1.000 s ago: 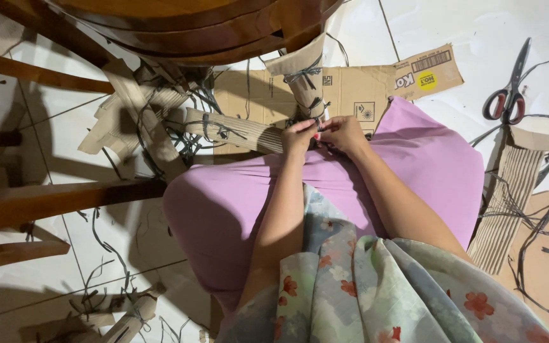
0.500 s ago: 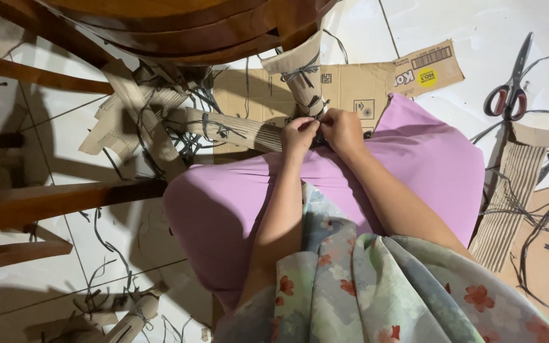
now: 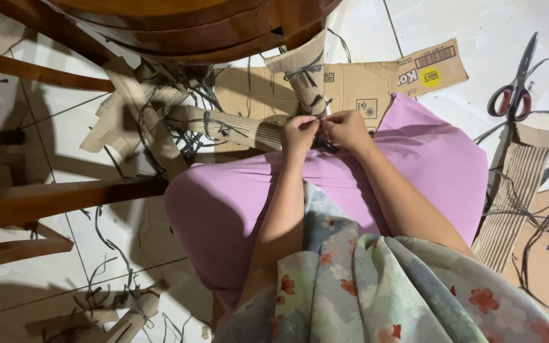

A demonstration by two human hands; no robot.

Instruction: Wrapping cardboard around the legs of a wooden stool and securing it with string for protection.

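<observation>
Both hands meet at the knee in my view: the left hand (image 3: 298,133) and the right hand (image 3: 345,129) are pinched narrow, fingertips together, on a thin dark string (image 3: 323,141) at the base of a rolled corrugated cardboard tube (image 3: 305,79). This tube stands tilted on the white tiled floor (image 3: 478,25), tied with dark strings, just beyond the pink fabric (image 3: 414,159) on the lap. Another brown cardboard roll (image 3: 236,127) lies beside the left hand. Red-handled scissors (image 3: 515,89) lie well apart, at the right. A wooden chair (image 3: 179,25) is above.
</observation>
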